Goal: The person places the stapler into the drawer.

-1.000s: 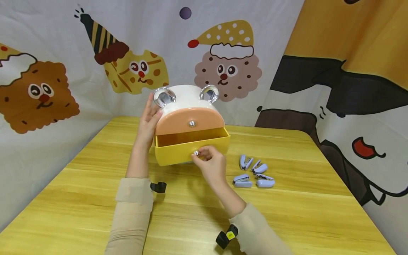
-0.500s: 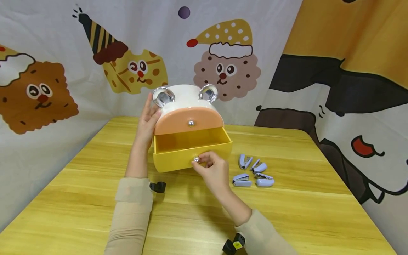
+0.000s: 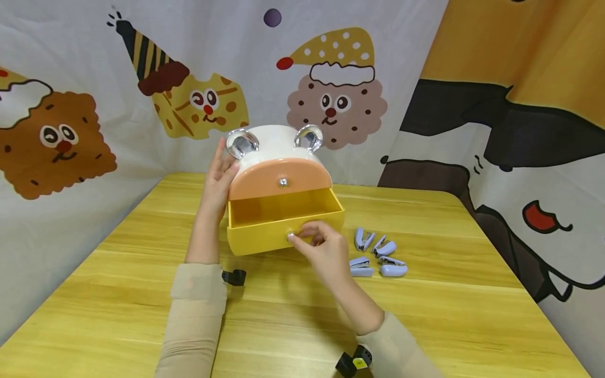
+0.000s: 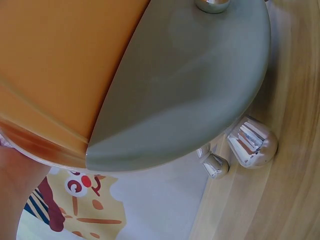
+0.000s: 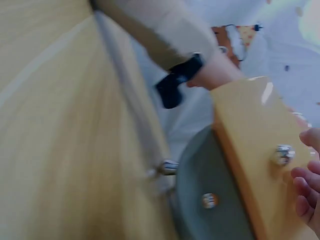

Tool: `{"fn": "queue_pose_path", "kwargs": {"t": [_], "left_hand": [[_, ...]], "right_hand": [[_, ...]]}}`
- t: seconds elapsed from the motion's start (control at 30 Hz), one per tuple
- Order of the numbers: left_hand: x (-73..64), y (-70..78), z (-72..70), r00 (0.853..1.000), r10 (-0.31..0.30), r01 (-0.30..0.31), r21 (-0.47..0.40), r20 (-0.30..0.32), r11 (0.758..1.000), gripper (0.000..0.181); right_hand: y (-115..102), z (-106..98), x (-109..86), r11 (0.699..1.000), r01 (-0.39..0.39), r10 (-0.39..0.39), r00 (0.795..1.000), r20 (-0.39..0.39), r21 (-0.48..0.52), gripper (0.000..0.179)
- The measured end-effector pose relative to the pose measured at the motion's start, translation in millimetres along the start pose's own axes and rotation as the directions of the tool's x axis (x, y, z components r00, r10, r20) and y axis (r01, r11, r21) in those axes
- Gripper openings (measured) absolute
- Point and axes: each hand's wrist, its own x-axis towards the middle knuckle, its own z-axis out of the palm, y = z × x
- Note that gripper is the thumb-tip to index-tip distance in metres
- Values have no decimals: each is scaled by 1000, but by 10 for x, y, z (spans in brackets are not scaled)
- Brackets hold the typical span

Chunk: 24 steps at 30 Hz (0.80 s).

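A round drawer box [image 3: 275,139] with a white shell and silver ears stands on the table. Its yellow drawer [image 3: 255,237] is pulled out, with a peach drawer [image 3: 264,178] above. Below it, a grey-green drawer front [image 4: 185,90] shows in the left wrist view. My left hand [image 3: 218,181] rests on the box's left side, fingers straight and thumb near the front edge. At the yellow drawer's silver knob [image 5: 283,155] is my right hand [image 3: 326,249]; in the right wrist view its loosely bent fingers [image 5: 306,182] stand apart from the knob.
Several lilac mini staplers [image 3: 361,266] lie on the wooden table [image 3: 449,315], to the right of the box. Silver feet [image 4: 252,142] support the box. A cartoon-printed curtain [image 3: 264,79] hangs behind the table.
The yellow drawer has come farther out toward me, with my right hand at its knob. In the last half second that hand has shifted slightly right and the drawer has stayed still.
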Motion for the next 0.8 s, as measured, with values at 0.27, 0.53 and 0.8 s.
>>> {"fn": "queue_pose_path", "kwargs": {"t": [0.27,0.53,0.8], "left_hand": [[4,-19,0,1000,10,-10,-12,3,1000,64],[0,-22,-9,1000,19,-19,-9,7,1000,63],[-2,-18,-10,1000,6,-6,-2,3,1000,64]], "right_hand": [[-134,-291,170,985,169,-164,980,-112,41,32],[-132,-648,296,993,118,-116,982,-147,5,38],[95,-923,414,990,139,-142,980,-139,-31,44]]}}
